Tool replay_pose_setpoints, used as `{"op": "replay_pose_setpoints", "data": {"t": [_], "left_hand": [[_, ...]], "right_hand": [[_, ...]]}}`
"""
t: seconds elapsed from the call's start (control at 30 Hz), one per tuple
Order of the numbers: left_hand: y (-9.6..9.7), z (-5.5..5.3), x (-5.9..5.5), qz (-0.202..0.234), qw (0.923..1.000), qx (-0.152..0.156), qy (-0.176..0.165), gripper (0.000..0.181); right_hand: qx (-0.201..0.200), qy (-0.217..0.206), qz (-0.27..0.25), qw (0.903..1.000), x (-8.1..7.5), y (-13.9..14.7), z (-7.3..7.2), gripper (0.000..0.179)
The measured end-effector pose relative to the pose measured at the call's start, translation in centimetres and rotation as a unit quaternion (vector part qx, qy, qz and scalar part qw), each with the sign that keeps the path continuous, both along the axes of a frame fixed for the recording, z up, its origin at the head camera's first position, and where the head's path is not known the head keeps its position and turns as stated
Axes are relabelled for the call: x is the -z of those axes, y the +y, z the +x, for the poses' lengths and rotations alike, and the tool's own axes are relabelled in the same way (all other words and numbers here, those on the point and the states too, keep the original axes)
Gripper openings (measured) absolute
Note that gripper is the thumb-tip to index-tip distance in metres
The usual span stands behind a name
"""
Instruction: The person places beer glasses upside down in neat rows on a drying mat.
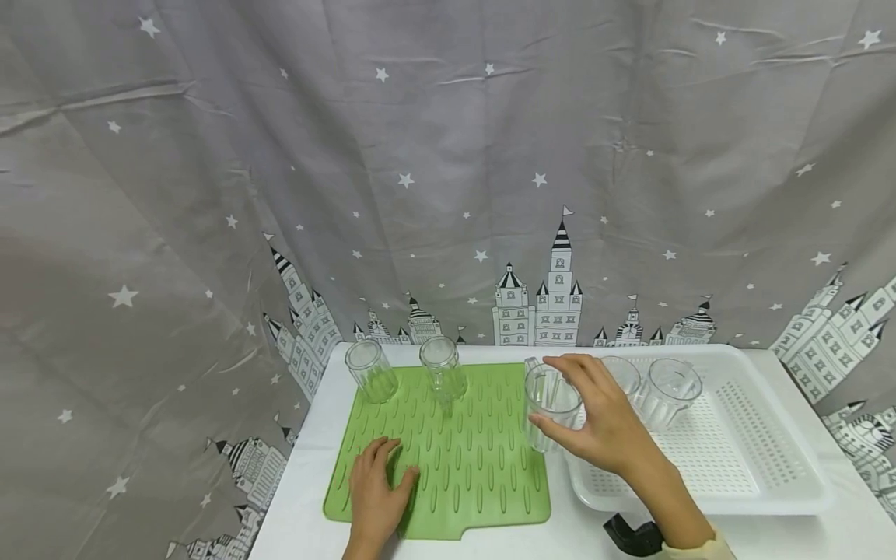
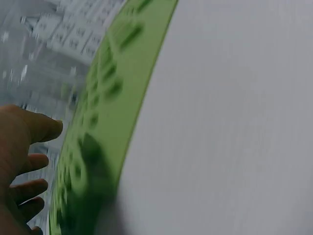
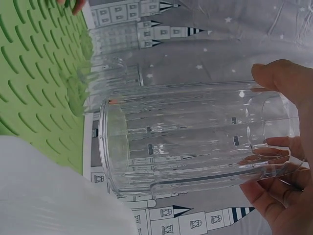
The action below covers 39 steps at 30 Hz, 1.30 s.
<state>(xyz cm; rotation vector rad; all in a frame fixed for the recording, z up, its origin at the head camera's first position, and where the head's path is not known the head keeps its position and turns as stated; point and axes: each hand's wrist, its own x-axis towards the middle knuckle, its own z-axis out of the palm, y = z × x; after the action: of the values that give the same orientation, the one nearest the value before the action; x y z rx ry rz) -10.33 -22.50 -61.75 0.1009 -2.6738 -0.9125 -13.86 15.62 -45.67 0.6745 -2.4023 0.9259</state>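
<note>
My right hand grips a clear glass mug, thumb on one side and fingers on the other. Its ribbed body overlaps the right edge of the green drying mat in the head view. Seen from the right wrist, the fingers hold one end of the mug, while the other end points toward the mat. Over the mat's front left is my left hand, holding nothing, its fingers relaxed. Two more glass mugs, one at the left corner and one beside it, stand along the mat's back edge.
A white perforated basket lies right of the mat, with two glass mugs, one nearer and one partly behind my right hand. Behind the white table hangs a grey curtain printed with stars and castles.
</note>
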Motion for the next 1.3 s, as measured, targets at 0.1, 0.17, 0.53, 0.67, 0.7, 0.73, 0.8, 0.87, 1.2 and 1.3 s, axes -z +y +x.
{"op": "replay_pose_setpoints", "data": {"t": [0.1,0.17,0.53,0.67,0.7,0.73,0.8,0.87,1.2,1.3], "left_hand": [[2.3,0.1,-0.6,0.052,0.998,0.035,-0.009,0.055],[4.0,0.2,-1.0,0.101,0.993,0.059,-0.018,0.055],[11.9,0.3,-3.6,0.28,0.9315,0.217,-0.083,0.058],[13.6,0.0,-4.2,0.306,0.9123,0.257,-0.09,0.067],[13.9,-0.1,-4.4,0.312,0.9081,0.264,-0.092,0.069],[14.2,-0.1,-4.5,0.315,0.9055,0.268,-0.095,0.07],[14.7,-0.2,-4.8,0.321,0.9014,0.273,-0.099,0.072],[15.1,-0.3,-5.0,0.324,0.8993,0.274,-0.104,0.073],[15.9,-0.5,-5.3,0.353,0.8874,0.269,-0.125,0.075],[15.9,-0.6,-5.3,0.354,0.8859,0.272,-0.126,0.074]], "right_hand": [[-0.001,-0.001,0.001,1.0,0.1,-0.1,0.0,0.08],[-0.001,-0.002,0.001,1.0,0.1,-0.1,0.1,0.08],[-0.006,0.009,0.002,0.9999,0.3,-0.7,0.2,0.08],[-0.012,0.009,0.002,0.9999,0.3,-1.1,0.3,0.08],[-0.013,0.008,0.002,0.9999,0.3,-1.1,0.3,0.08],[-0.012,0.008,0.003,0.9999,0.3,-1.2,0.3,0.08],[-0.013,0.007,0.004,0.9999,0.3,-1.3,0.4,0.079],[-0.016,0.008,0.005,0.9998,0.3,-1.4,0.5,0.08],[-0.03,0.013,0.007,0.9994,0.5,-1.8,0.7,0.078],[-0.035,0.013,0.008,0.9993,0.5,-1.9,0.7,0.078]]}}
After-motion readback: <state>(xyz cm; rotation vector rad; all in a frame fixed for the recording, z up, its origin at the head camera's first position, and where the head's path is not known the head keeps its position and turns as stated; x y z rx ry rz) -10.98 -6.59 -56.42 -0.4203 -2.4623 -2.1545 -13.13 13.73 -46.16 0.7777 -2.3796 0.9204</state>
